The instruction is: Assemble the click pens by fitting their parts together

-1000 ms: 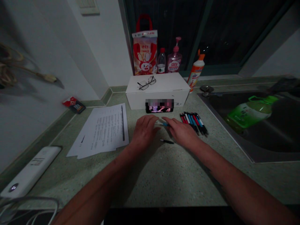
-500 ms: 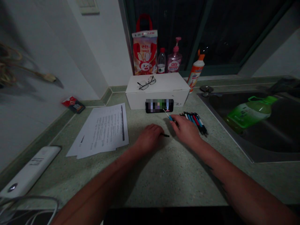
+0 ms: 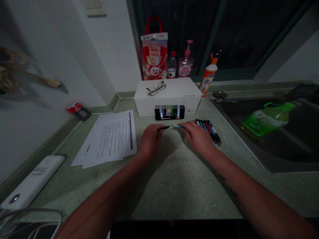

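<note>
Pen (image 3: 171, 126) held level between both hands, just short of the phone (image 3: 169, 112); left hand (image 3: 151, 141) pinches its black end, right hand (image 3: 199, 136) its blue part, the two close together; whether it's fully assembled can't be told; bundled pens (image 3: 208, 130) lie just right, on the desk (image 3: 179, 179) — papers (image 3: 107, 137) left.

**Legible markings:** one. Pink pump bottle (image 3: 185, 64), far side of the counter: red characters "立白" on its label.

**Markings present, not legible:** red-and-white bag (image 3: 154, 56), Chinese characters, too small; orange-capped squeeze bottle (image 3: 208, 78), label too dark and small; printed sheets (image 3: 107, 137), left of centre, lines too small; white box (image 3: 144, 106), tiny dark print at front right; white power bank (image 3: 32, 181), near left, dark print.
</note>
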A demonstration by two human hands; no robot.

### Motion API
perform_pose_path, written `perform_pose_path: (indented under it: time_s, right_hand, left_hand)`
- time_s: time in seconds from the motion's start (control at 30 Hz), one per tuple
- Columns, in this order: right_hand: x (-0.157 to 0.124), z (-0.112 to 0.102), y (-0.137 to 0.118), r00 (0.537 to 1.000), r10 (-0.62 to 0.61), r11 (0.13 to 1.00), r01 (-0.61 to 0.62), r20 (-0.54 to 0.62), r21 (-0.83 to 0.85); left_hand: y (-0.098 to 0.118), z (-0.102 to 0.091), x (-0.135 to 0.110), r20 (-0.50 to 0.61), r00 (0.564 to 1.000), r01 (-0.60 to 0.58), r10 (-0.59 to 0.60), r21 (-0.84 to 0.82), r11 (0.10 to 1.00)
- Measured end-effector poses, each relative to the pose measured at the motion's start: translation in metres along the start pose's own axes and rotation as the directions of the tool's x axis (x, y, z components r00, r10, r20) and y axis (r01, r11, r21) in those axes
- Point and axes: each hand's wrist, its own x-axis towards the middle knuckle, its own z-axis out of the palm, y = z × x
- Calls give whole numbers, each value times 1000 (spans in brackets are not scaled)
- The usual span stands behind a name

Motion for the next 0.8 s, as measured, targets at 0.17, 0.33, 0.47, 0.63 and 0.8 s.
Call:
perform_pose_path:
  time_s: [0.17, 0.33, 0.47, 0.63, 0.8]
  right_hand:
    - [0, 1, 2, 1000, 5, 1000, -5, 7, -12]
    - [0, 0, 1, 1000, 3, 1000, -2, 15, -30]
    - [0, -1, 0, 1000, -4, 999, 5, 23, -45]
    - [2, -3, 1, 998, -21, 996, 26, 55, -85]
    - [3, -5, 1, 998, -33, 989, 41, 56, -140]
  left_hand:
    - [0, -3, 1, -26, 999, 22, -22, 14, 1000]
    - [-1, -2, 1, -2, 1000, 18, -18, 51, 999]
    - [-1, -2, 1, 11, 1000, 18, -19, 54, 998]
    - [-2, -2, 1, 30, 999, -41, 39, 87, 995]
    - [-3, -2, 1, 47, 996, -76, 71, 131, 988]
